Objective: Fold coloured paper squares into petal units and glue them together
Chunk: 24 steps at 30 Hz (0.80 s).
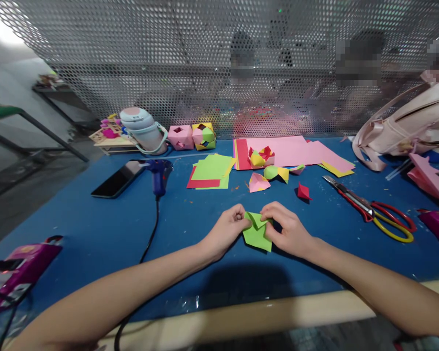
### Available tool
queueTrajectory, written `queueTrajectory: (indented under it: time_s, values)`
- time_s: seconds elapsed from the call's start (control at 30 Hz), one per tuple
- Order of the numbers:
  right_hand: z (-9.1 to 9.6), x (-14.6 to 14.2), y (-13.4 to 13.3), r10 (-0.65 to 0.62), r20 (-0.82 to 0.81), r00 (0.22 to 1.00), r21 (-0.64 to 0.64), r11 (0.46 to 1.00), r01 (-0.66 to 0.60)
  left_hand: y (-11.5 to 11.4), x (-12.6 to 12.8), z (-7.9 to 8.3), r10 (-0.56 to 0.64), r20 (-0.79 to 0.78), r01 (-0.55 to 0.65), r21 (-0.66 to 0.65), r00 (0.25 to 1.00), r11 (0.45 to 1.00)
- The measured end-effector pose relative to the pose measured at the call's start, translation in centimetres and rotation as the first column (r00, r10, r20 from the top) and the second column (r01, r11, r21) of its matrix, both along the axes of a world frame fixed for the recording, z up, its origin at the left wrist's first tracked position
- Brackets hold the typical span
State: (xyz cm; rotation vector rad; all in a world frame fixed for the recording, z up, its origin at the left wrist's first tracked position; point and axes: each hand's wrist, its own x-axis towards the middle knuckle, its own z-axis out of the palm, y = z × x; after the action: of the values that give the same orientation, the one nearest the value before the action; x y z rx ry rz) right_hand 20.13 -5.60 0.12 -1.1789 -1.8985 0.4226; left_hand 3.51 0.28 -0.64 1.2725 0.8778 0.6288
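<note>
A green sheet of paper (257, 239), partly folded, is held between my two hands above the near middle of the blue table. My left hand (229, 228) pinches its left edge between thumb and fingers. On the other side, my right hand (286, 229) grips the upper right corner, fingers bent over it. A folded flap points down at the top of the sheet. Beyond my hands lie a pink folded paper piece (258, 183), a small red folded piece (304, 191), a green and yellow folded piece (277, 172) and a red, yellow and pink paper unit (261, 157).
Cut green and red squares (212, 168) and pink sheets (289, 152) lie farther back. A glue gun (159, 175) with a trailing cord and a phone (119, 179) are left. Scissors (393, 222) and a box cutter (351, 195) lie right. A perforated metal panel (190, 63) borders the back.
</note>
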Motion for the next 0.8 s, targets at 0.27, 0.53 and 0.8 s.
queueTrajectory:
  time_s: [0.27,0.53,0.8]
  values:
    - [0.31,-0.18,0.19,-0.116,-0.111,0.987,-0.159,0.982,0.098,-0.03,-0.09,0.03,-0.014,-0.044,0.018,0.102,0.999,0.995]
    - [0.46,-0.18,0.57,-0.114,-0.117,0.987,-0.336,0.939,0.069,-0.19,0.00,0.29,-0.027,-0.016,0.028,0.110,1.000,0.994]
    - [0.55,-0.28,0.43,-0.090,-0.123,0.988,-0.344,0.938,0.043,-0.06,-0.03,-0.02,-0.040,-0.080,0.052,0.148,0.996,0.988]
